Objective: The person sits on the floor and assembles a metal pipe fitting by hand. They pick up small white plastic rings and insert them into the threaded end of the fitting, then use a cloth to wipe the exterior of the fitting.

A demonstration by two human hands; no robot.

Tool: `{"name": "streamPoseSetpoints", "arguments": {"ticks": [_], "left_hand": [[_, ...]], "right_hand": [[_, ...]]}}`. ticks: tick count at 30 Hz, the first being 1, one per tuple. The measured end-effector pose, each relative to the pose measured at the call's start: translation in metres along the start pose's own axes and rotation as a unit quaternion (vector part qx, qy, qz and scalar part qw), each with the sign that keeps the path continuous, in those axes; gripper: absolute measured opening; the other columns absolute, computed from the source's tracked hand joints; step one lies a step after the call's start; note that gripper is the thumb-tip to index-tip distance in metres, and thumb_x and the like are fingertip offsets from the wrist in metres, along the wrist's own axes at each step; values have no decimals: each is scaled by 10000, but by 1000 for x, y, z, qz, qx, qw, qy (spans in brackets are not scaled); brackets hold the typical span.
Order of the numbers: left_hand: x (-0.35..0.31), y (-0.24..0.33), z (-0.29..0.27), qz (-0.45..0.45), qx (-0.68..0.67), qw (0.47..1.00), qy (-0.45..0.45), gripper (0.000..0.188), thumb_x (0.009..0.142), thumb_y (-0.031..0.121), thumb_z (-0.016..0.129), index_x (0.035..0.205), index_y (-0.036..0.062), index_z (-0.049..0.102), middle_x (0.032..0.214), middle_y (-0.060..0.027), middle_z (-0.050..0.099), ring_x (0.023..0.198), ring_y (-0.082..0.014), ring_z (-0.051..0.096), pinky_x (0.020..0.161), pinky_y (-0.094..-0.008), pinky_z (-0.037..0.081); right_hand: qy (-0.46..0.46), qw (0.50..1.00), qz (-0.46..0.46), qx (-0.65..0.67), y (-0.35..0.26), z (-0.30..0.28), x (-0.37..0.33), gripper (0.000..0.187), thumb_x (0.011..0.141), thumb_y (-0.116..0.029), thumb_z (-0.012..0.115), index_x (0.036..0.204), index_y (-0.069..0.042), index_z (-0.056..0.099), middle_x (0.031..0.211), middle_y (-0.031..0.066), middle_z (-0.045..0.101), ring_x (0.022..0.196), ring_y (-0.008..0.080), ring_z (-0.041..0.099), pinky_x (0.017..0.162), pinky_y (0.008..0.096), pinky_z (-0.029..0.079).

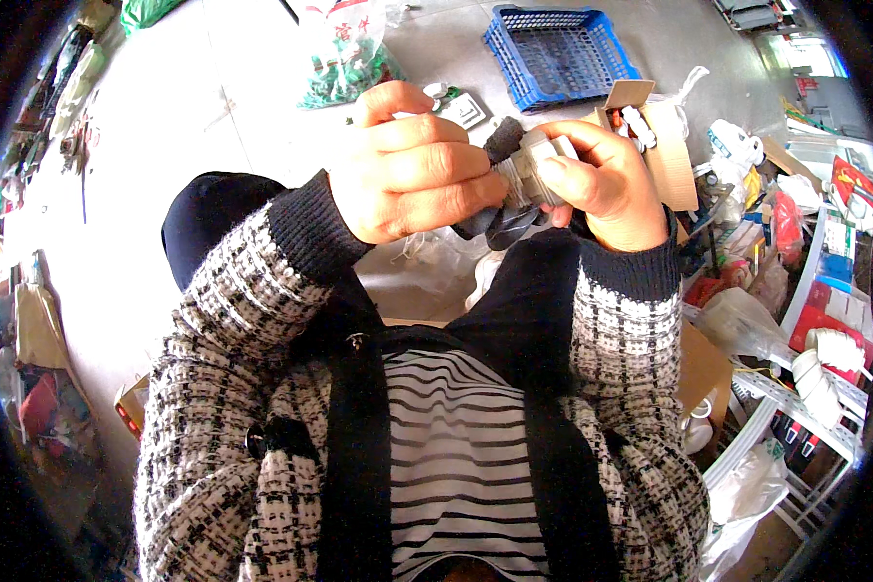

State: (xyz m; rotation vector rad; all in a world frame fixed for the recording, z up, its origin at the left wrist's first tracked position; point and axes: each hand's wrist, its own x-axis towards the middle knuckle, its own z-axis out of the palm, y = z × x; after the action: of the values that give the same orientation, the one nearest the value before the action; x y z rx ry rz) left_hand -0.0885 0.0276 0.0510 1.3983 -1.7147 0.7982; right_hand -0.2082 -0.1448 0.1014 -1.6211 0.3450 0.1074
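Note:
In front of my lap, my right hand [601, 179] is closed round a light grey ridged piece [543, 165], with the thumb pressed on its upper face. Its exact kind does not show. Dark grey, soft-looking material [504, 139] sticks out above and below the piece, on the side toward my left hand. My left hand [419, 167] has its fingers curled, and their tips meet the left side of the piece. What sits between those fingertips is hidden.
A blue plastic crate [553, 58] stands on the floor ahead. Left of it lies a clear bag of green items [344, 73], with a small white device [464, 110] nearby. An open cardboard box [671, 160] is beyond my right hand. Cluttered white shelving [795, 407] runs along the right.

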Motion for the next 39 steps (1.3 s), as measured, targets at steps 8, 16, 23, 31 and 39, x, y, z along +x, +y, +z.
{"name": "streamPoseSetpoints", "arguments": {"ticks": [8, 16, 23, 31, 39], "left_hand": [[-1, 2, 3, -9, 10, 1000, 4, 260, 594, 168, 659, 853, 166, 680, 793, 60, 585, 692, -95, 549, 696, -294, 373], [-6, -1, 4, -5, -9, 1000, 18, 244, 632, 194, 595, 867, 162, 653, 850, 60, 575, 758, -94, 553, 753, -305, 379], [-7, -2, 6, 3, -6, 999, 51, 263, 644, 204, 568, 888, 141, 644, 825, 43, 561, 759, -102, 545, 752, -310, 394], [-11, 0, 3, -5, -12, 998, 55, 274, 643, 211, 559, 893, 138, 644, 844, 46, 566, 766, -103, 539, 767, -326, 386], [-11, -2, 4, -9, -16, 998, 56, 262, 648, 213, 561, 886, 140, 643, 842, 49, 567, 763, -103, 537, 773, -321, 375]], "right_hand": [[11, 1000, 6, -17, -3, 0, -2, 382, 736, -300, 674, 921, 25, 598, 656, -14, 530, 506, 43, 462, 451, 179, 365], [55, 996, -20, -65, -3, 3, -5, 413, 704, -232, 700, 979, 47, 572, 701, 6, 557, 539, 56, 483, 484, 201, 396], [42, 998, -16, -36, -2, 2, -7, 423, 717, -253, 673, 1010, 31, 564, 772, 18, 566, 563, 55, 493, 495, 192, 420], [41, 999, -14, -22, -1, 4, -7, 422, 701, -247, 670, 1013, 18, 567, 803, 15, 565, 616, 57, 510, 509, 186, 422], [50, 998, -25, -33, -2, 6, -6, 352, 693, -180, 657, 974, 15, 574, 786, -9, 547, 648, 53, 487, 561, 195, 398]]}}
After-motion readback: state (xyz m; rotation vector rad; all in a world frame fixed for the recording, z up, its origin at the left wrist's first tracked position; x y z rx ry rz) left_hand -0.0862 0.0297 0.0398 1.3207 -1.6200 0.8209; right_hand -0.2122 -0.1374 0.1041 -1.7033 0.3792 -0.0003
